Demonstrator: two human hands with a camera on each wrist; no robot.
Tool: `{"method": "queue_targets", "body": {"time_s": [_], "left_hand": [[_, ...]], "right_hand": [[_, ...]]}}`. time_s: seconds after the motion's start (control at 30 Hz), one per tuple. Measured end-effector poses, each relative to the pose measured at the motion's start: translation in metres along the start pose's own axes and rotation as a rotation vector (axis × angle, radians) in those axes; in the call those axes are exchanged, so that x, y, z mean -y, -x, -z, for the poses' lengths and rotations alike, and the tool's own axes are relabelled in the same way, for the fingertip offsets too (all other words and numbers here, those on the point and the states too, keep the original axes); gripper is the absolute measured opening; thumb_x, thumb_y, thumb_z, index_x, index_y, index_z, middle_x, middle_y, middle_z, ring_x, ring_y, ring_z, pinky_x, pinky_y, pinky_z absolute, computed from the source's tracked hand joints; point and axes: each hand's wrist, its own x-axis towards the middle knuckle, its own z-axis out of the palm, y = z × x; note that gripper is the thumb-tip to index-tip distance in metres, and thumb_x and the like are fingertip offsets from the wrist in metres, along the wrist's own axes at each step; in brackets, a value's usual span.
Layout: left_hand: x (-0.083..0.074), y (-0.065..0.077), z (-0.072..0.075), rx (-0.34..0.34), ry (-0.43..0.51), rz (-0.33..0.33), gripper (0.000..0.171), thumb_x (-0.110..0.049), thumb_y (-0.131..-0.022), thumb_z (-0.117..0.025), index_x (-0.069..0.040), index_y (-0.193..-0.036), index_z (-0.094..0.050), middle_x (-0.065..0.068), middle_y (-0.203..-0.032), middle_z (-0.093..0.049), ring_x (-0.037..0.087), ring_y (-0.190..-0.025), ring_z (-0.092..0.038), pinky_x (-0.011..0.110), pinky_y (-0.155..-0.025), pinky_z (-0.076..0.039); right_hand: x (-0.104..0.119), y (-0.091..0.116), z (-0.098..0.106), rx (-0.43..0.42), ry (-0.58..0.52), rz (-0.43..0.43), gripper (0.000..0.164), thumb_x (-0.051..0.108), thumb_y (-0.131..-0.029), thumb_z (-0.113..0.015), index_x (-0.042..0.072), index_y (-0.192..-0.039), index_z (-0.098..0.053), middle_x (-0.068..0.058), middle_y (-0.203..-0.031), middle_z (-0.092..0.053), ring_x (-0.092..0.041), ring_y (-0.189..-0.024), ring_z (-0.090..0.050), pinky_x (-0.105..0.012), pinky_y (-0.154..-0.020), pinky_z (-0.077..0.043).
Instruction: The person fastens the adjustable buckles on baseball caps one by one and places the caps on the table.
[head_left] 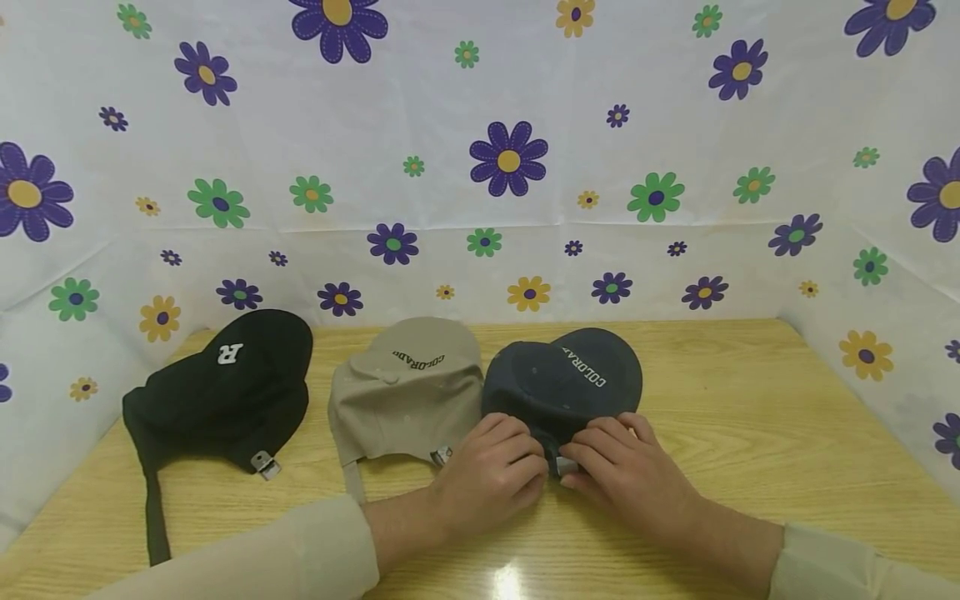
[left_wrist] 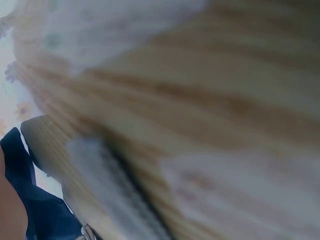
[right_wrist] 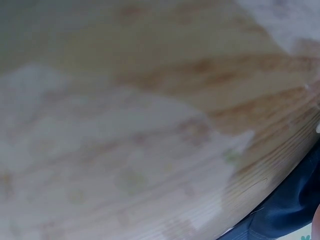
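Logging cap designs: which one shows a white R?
The black cap, leftmost in the head view; the beige cap and navy cap show longer lettering.

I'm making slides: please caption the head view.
Left hand and right hand grip a navy cap beside beige cap and black cap.

I see a white fabric backdrop (head_left: pixel 450 108) printed with purple, green and yellow daisy-like flowers (head_left: pixel 508 160), rising behind a pale yellow wooden table (head_left: pixel 750 433) with streaky grain. From my remote seat, the same cloth also runs along the table's left and right sides, and I can make out a thin horizontal crease (head_left: pixel 555 226) across its rear face. A small white glare (head_left: pixel 507 583) shines on the glossy near part of the tabletop. Both wrist views give me mostly blurred wood grain and whitish patches.
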Motion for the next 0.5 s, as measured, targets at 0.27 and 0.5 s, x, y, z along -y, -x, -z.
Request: {"method": "queue_targets", "body": {"time_s": [0.27,0.5], "left_hand": [[0.0002,-0.0017,0.0008,0.008,0.000,0.018,0.011,-0.010,-0.076,-0.077,-0.018,-0.075,-0.070,-0.007,-0.080,-0.067,0.013,-0.081,-0.061,0.029,-0.081,-0.048],[0.0001,-0.0012,0.0040,0.090,-0.013,0.090,0.004,-0.014,-0.079,-0.067,-0.018,-0.080,-0.066,-0.006,-0.087,-0.064,0.014,-0.085,-0.057,0.035,-0.082,-0.041]], "right_hand": [[-0.0012,-0.0005,0.0008,0.000,-0.005,-0.004,0.038,0.047,-0.101,-0.050,0.018,-0.103,-0.073,0.006,-0.097,-0.068,-0.015,-0.095,-0.057,-0.039,-0.085,-0.040],[-0.0019,-0.0022,0.0027,0.010,-0.009,-0.017,0.036,0.046,-0.101,-0.051,0.017,-0.103,-0.072,0.007,-0.098,-0.068,-0.015,-0.096,-0.058,-0.042,-0.087,-0.040]]}}
